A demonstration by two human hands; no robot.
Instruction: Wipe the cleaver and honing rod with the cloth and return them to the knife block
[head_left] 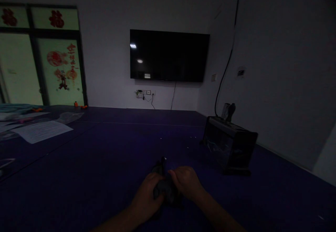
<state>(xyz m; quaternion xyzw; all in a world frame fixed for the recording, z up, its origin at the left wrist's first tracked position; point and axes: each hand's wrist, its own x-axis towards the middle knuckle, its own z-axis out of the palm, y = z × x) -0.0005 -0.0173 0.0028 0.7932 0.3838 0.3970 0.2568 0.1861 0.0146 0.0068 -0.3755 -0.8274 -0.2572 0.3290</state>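
Observation:
Both my hands meet low in the middle of the head view, over a dark blue table [105, 162]. My left hand [145, 197] and my right hand [186, 181] are closed around a small dark object [165, 188], perhaps cloth or a pouch. A dark tip of it sticks up just beyond my fingers. The room is dim, so I cannot make out what the object is.
A dark box-shaped case [229, 144] stands on the table to the right of my hands. Sheets of paper [42, 131] and plastic lie at the far left. A black wall television [169, 55] hangs ahead, with a decorated glass door [61, 70] at left.

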